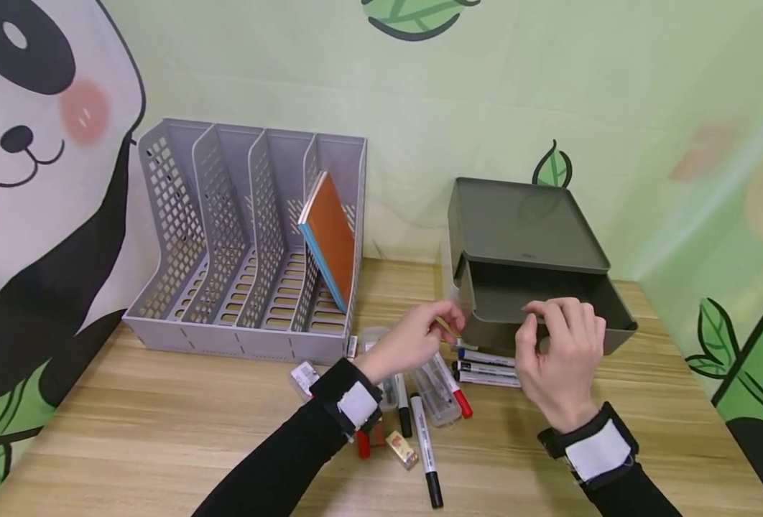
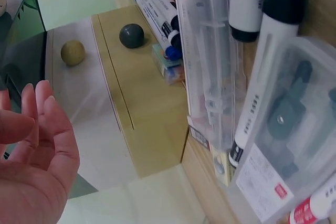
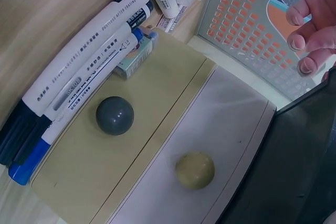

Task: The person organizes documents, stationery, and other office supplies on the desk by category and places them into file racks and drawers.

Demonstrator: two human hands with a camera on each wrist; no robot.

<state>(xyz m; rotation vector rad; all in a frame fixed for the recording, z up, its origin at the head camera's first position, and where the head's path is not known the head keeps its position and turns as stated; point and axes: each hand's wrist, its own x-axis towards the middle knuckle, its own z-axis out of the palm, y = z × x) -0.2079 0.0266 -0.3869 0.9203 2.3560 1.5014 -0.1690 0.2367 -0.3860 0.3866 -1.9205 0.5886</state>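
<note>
My right hand is at the front of the grey drawer, which stands pulled out of the desktop box. Its curled fingers reach over the front rim, with the thumb on the outer side. Beside the drawer's left front corner hovers my left hand, fingers loosely bent and nothing held in the left wrist view. Lower down, the box shows a white drawer front with a yellowish knob and a tan one with a dark knob.
Several markers lie along the box's base. Nearer are clear plastic cases, a red-capped marker, an eraser and a black-capped marker. At left stands a grey file rack holding an orange-covered notebook.
</note>
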